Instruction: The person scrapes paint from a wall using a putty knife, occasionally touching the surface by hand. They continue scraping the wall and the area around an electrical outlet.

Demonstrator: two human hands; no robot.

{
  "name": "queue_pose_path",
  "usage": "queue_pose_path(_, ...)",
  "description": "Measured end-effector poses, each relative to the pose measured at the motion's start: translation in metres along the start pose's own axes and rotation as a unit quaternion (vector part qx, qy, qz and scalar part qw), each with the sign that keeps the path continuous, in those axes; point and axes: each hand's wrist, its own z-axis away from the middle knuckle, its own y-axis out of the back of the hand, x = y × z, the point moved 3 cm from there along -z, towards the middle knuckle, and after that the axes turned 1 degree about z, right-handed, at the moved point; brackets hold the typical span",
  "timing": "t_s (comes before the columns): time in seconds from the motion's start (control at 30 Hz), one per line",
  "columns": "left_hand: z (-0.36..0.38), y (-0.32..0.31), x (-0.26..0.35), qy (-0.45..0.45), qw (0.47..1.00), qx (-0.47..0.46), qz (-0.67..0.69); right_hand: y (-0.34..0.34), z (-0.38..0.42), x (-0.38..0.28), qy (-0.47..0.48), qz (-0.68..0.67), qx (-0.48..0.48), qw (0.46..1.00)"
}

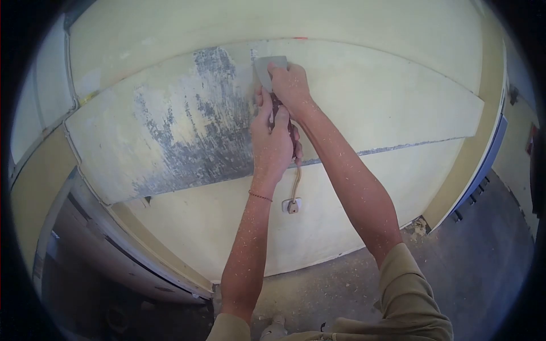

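Observation:
A scraper with a wide grey blade lies against the upper part of a pale yellow panel. Around its dark handle my left hand is wrapped, with the thumb on top. Higher up, my right hand grips the scraper by the blade, its thumb on the metal. Left of the blade, the paint is partly gone, and a patchy grey surface shows. Flakes of paint speckle both forearms.
Below the panel, a cord hangs down to a wall socket. Debris lies on the grey floor by the wall's right corner. A doorway frame stands at the lower left.

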Motion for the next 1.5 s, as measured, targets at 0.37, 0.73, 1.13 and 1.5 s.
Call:
queue_pose_path(0.37,-0.014,-0.002,0.011,-0.040,0.999,0.002,0.020,-0.006,-0.020,-0.014,-0.019,0.057,0.038,0.997)
queue_pose_path(0.73,-0.006,-0.015,0.029,-0.051,0.998,-0.026,0.034,0.003,-0.037,-0.033,0.156,0.244,0.022,0.957)
queue_pose_path(1.13,-0.006,-0.013,-0.003,-0.020,1.000,0.017,0.009,0.014,-0.051,0.021,0.071,0.142,0.054,0.986)
queue_pose_path(1.5,-0.012,-0.014,0.036,-0.132,0.991,0.006,-0.037,-0.009,-0.018,-0.055,0.135,0.110,0.049,0.983)
